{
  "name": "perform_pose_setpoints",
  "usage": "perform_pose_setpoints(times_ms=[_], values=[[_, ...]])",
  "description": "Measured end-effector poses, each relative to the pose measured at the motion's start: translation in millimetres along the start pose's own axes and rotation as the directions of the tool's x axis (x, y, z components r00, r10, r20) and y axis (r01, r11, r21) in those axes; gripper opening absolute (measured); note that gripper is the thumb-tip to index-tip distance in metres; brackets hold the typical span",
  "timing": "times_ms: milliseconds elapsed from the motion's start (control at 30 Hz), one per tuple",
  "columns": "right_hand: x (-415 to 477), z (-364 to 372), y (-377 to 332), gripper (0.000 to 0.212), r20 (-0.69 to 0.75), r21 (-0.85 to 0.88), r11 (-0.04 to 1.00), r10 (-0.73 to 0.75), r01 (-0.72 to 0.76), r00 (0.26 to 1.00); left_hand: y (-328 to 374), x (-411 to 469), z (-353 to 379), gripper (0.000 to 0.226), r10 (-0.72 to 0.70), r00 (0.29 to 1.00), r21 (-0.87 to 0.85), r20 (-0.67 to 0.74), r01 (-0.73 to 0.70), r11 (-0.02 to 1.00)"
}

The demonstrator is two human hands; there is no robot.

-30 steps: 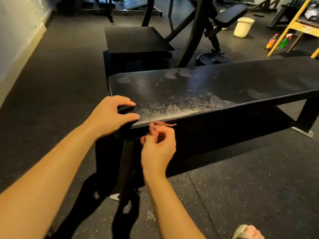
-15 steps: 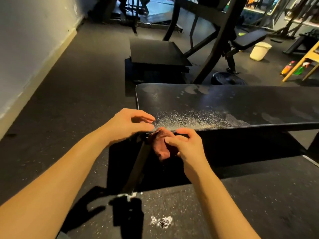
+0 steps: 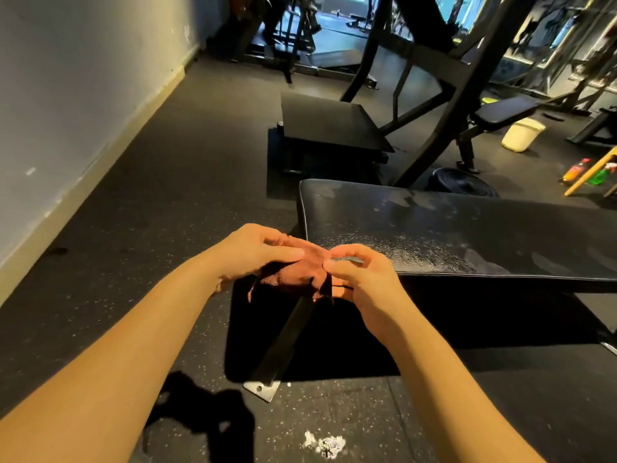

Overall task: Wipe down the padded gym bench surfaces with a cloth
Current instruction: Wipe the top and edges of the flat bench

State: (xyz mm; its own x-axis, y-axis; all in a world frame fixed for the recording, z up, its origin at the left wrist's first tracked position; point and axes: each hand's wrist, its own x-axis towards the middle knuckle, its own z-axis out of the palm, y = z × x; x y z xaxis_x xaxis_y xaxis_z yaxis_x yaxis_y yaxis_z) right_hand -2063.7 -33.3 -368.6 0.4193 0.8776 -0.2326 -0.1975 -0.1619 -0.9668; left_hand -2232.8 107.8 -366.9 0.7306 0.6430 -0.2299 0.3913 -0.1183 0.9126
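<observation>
Both hands were together just off the near corner of the long black padded gym bench [image 3: 467, 228], bunching a small reddish-brown cloth [image 3: 293, 279] between them. The left hand [image 3: 257, 252] lay over the cloth with fingers and thumb curled on its upper fold. The right hand [image 3: 360, 279] pinched the other end with curled fingertips. The cloth hung in front of the bench's corner, not on the pad; whether it brushed the edge could not be told.

The pad showed a speckled, wet-looking band [image 3: 417, 252] along its front edge and pale smears farther back and toward the far end. From that, the wiping looked barely started at best, with most of this top left to do. Nothing showed whether the second flat black pad [image 3: 327, 121] behind it had been wiped.
</observation>
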Motion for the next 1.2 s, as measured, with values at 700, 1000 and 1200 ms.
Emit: perform_pose_setpoints(times_ms=[700,1000,1200], values=[[33,12,-14,0.029,0.029,0.051,0.991,0.124,-0.125,0.992,2,0,-1,0.012,0.039,0.996,-0.011,-0.075,-0.040,0.999],[24,-11,-15,0.012,0.032,-0.006,0.981,0.194,-0.194,0.981,6,2,-3,0.019,0.002,0.981,-0.278,-0.196,-0.058,0.959],[22,-10,-14,0.017,-0.141,-0.560,0.821,-0.224,0.109,0.964,12,1,-2,0.029,-0.048,0.990,-0.320,-0.129,0.005,0.947]])
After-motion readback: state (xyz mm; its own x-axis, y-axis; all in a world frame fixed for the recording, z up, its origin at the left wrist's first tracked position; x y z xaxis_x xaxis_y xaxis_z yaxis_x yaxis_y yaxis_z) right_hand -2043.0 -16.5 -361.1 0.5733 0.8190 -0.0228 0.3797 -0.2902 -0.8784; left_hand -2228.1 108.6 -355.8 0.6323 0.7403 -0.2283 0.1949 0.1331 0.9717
